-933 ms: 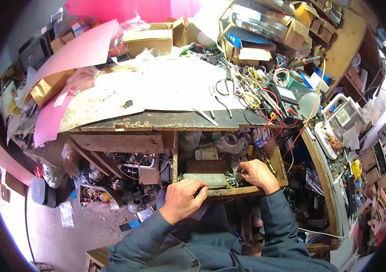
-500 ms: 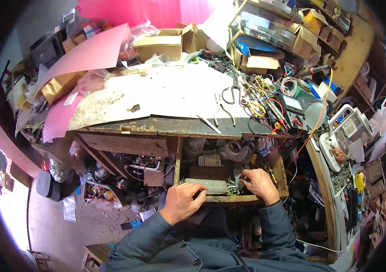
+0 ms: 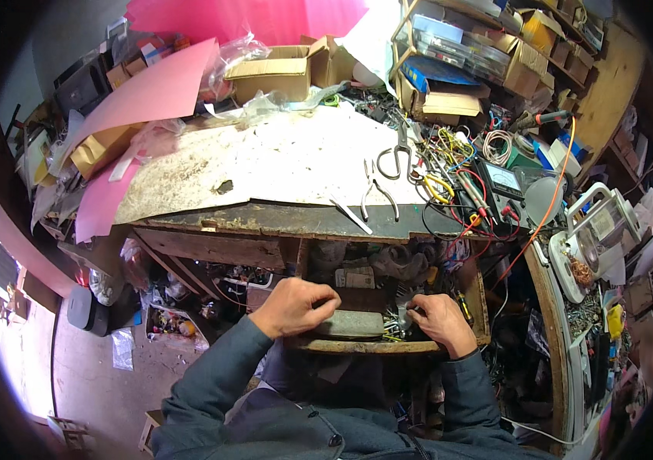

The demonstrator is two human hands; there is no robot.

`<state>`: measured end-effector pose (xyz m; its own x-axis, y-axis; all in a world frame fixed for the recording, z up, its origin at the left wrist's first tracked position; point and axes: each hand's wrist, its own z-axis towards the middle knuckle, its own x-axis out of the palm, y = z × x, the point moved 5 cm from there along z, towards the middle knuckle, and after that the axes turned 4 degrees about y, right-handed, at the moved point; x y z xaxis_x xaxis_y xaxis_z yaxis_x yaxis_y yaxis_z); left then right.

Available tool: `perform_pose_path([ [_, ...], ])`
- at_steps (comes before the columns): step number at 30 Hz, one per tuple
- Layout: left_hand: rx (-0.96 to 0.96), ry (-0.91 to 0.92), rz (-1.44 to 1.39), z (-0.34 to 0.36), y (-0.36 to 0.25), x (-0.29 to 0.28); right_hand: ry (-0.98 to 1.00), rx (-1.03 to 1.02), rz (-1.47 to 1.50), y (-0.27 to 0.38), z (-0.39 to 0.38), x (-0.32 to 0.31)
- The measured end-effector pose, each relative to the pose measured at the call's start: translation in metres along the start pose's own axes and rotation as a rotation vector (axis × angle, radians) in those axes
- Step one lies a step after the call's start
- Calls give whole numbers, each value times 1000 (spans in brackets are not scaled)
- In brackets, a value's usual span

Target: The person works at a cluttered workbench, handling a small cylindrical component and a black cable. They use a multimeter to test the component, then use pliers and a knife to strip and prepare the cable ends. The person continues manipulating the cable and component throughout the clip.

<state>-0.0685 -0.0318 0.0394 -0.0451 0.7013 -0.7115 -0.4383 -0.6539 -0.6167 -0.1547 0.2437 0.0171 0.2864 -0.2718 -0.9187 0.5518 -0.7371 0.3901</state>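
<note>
An open wooden drawer (image 3: pixel 399 346) juts out from under the bench. Above its left side is my left hand (image 3: pixel 292 307), fingers curled in and thumb against them; what they hold, if anything, is hidden. Beside it a grey oblong block (image 3: pixel 351 324) lies along the drawer's front. My right hand (image 3: pixel 443 320) reaches into the drawer's right part, its fingers pinched together over small metal pieces (image 3: pixel 394 326); I cannot make out what is between them. Behind the block sit a dark brown piece (image 3: pixel 358 297) and a pale printed packet (image 3: pixel 355 277).
On the bench top (image 3: pixel 265 169) lie scissors (image 3: pixel 397 159), pliers (image 3: pixel 376 195) and a white strip (image 3: pixel 351 215). To their right are tangled wires, a meter (image 3: pixel 501 180) and an orange cable (image 3: pixel 547 222). Cardboard boxes (image 3: pixel 269 73) stand behind; a screwdriver (image 3: pixel 464 305) rests at the drawer's right side.
My left hand has moved left and slightly up, off the block's end, so more of the block shows. The right hand stays near the same spot in the drawer.
</note>
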Motion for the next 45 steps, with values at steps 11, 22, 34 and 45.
perform_pose_path([
  [11,-64,127,114,43,30,21,-298,-366,127,56,3,-67],
  [22,-118,276,229,42,30,24,-238,-376,-492,97,353,-186],
  [34,-190,385,123,37,36,25,-345,-193,-511,99,517,-131],
  [45,-197,349,86,37,38,27,-480,-307,-321,91,518,-157],
])
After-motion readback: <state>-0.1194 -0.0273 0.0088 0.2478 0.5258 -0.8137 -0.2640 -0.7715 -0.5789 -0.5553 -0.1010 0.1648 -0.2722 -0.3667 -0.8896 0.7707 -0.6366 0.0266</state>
